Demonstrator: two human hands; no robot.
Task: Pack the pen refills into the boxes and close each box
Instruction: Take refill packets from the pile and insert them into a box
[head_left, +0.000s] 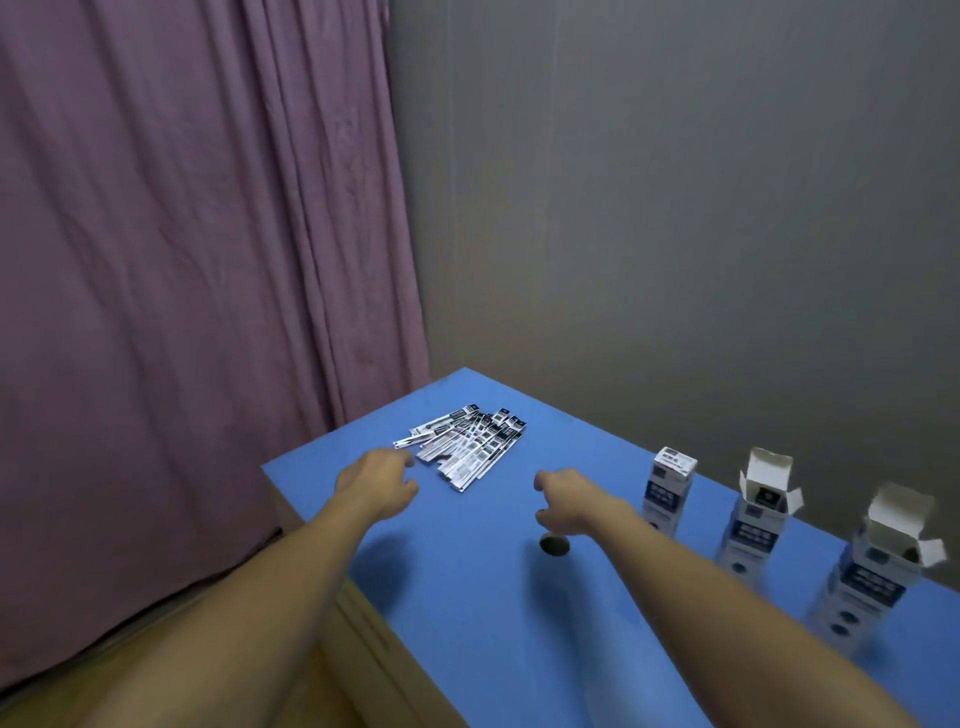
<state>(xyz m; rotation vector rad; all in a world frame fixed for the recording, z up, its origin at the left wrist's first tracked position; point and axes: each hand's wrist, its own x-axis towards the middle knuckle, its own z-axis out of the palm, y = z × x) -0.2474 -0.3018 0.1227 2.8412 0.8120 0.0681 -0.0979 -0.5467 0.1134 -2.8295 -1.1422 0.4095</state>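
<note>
A loose pile of pen refills in black-and-white wrappers lies near the far left corner of the blue table. My left hand hovers just beside the pile's near left end, fingers loosely curled, holding nothing. My right hand hangs over the table's middle with its fingers loosely bent and nothing in them. Three upright white-and-blue boxes stand along the right edge: a closed box, a middle box with its top flaps open, and a blurred near box, also open.
A small dark round object lies on the table under my right wrist. A purple curtain hangs at the left and a grey wall stands behind the table. The table's left edge drops to a wooden floor.
</note>
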